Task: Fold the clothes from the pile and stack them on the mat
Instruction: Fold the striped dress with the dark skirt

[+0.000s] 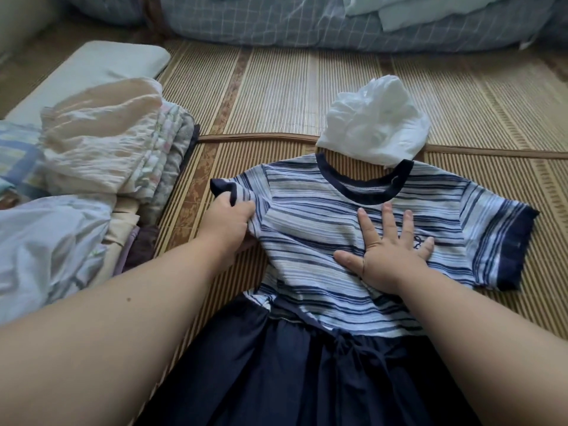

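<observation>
Striped dress [310,216] spread flat on the bamboo mat [276,87], beside the pile of clothes [101,139].

The mat runs up to a roll of blue checked bedding [276,23] along its far edge. The dress lies in the middle, navy skirt toward the person and navy collar away. The pile sits to its left, cream and pale blue pieces heaped loosely, with a pale cushion [101,63] behind it. A crumpled white bundle [375,127] rests just beyond the collar, overlapping its rim. The right hand [390,253] presses flat on the chest, fingers straight and spread wide. The left hand [229,219] grips the left-side sleeve [227,187], fingers curled into the fabric, with the cuff bunched above the knuckles.
</observation>
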Motion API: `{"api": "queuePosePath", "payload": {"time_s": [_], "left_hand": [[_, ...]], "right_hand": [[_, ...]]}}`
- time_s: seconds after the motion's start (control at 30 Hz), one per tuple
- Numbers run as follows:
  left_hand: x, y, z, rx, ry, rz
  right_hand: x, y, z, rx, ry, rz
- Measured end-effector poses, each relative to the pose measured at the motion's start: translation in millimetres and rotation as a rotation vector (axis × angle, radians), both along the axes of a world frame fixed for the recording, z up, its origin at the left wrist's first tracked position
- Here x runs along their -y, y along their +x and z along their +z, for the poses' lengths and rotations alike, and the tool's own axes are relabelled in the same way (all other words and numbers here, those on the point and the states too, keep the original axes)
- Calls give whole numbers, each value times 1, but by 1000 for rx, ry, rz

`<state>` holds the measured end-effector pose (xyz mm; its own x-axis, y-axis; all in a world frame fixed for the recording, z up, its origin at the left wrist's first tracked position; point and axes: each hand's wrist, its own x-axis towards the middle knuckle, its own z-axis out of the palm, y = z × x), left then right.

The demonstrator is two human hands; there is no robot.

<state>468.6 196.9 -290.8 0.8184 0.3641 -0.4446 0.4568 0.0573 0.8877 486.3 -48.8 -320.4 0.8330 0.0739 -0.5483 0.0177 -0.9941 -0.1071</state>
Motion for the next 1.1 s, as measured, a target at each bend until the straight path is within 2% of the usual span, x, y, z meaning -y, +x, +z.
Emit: {"api": "queuePosePath", "payload": {"time_s": [0.07,0.13,0.27,0.3,0.4,0.47,0.53,0.6,0.67,0.73,0.8,0.87,0.93,1.03,1.1], "left_hand": [[-13,7,-9,-37,286,-40],[-21,16,-12,-56,411,2],[-24,19,-12,-19,201,106],[-22,11,-10,-38,222,83],[-17,-36,1,-111,505,-203],[-10,-75,14,-133,610,-457],[-7,-114,24,-200,618,-660],[-12,-153,35,-268,629,-757],[-20,-188,47,-347,651,-721],[-36,-217,54,-435,649,-650],[-49,-246,66,-539,566,-654],[-58,-274,75,-629,486,-734],[-56,-298,87,-676,498,-794],[-46,-326,102,-607,598,-728],[-41,-336,111,-504,466,-582]], "right_hand": [[-1,2,0,5,7,-16],[-4,6,5,-4,38,-60],[-2,23,22,-89,231,-184],[1,22,27,-71,324,-226],[20,-3,43,139,550,-264],[32,-41,53,295,533,-193],[45,-90,60,356,514,-234],[57,-142,64,292,492,-352],[68,-189,69,172,516,-499],[78,-224,69,1,539,-736],[88,-254,67,-205,625,-929],[95,-281,74,-435,692,-980],[100,-305,85,-600,697,-890],[101,-329,110,-605,786,-789],[103,-335,128,-493,893,-920]]}}
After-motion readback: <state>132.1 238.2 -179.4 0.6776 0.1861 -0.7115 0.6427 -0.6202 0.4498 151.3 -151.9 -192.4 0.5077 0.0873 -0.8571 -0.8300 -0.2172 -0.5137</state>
